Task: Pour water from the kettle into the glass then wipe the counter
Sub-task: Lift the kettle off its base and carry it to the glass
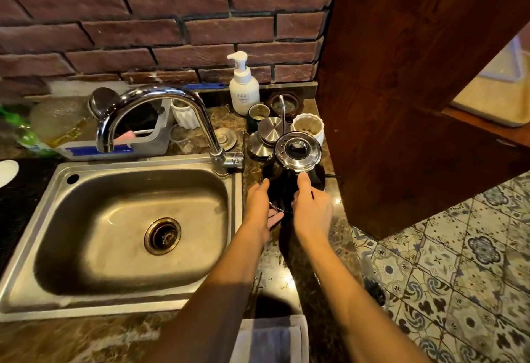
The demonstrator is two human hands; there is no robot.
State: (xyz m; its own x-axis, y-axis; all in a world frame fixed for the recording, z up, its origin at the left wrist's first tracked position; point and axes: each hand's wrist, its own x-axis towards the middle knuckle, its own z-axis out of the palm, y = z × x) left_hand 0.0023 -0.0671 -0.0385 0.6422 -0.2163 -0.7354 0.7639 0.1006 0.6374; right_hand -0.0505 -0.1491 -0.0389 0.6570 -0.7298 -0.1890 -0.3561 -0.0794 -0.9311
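Head view places the kettle (295,174) on the narrow strip of marble counter (341,227) between the sink (120,219) and the wooden cabinet side (415,104), standing upright on what appears to be its base. The body is dark and glossy; the lid (297,150) is polished metal with a black knob, and a thin gooseneck spout (282,110) rises behind it.

Handling judgement: the shell is rigid, and its smooth finish is probably slippery to wet fingers. Weight depends on the fill level, which cannot be read. The metal may be hot. Take hold at the handle, not at the body or lid, and keep the kettle level until the spout is over the glass.

The right hand (311,207) covers the near side of the kettle, thumb pointing up toward the lid rim; whether its fingers are closed round the handle cannot be told, since the handle itself is hidden beneath the hand. The left hand (259,206) lies spread and empty against the left flank of the kettle, fingers loose, gripping nothing.

A clear glass (183,140) stands behind the faucet (160,110), hard to make out against the clutter; it may be the target. Steel lids (266,133), a white ribbed cup (308,128) and a soap dispenser (243,87) crowd the space behind the kettle. A grey cloth (269,339) lies at the near counter edge, cut off by the frame.
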